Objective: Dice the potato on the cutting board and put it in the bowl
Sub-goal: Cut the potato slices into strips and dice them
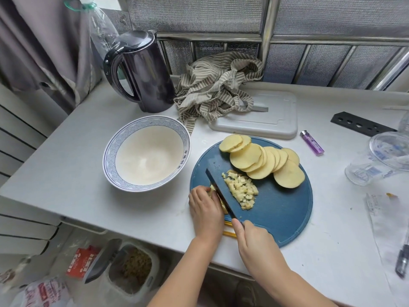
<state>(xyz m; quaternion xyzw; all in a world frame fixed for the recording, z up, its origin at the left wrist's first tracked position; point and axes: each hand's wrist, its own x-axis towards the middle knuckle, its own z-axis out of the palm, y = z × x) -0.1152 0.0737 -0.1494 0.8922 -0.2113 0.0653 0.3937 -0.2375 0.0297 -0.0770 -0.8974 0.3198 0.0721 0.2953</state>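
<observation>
Right hand (252, 238) grips the handle of a dark-bladed kitchen knife (220, 193), edge down on the round blue plastic cutting board (278, 213), whose near rim lies close to the white counter's (93, 173) front edge. Left hand (204, 209), fingers curled, holds a pale yellow potato piece (213, 189) against the blade at the board's left rim. Small potato dice (241, 191) lie heaped just right of the blade. Round potato slices (261, 160) fan across to the far rim. White ceramic bowl with blue patterned rim (110, 156) stands just left of the board; a broad stretch of counter runs from it to the left and front edges. Purple plastic lighter (312, 142) lies beyond the board's right side.
</observation>
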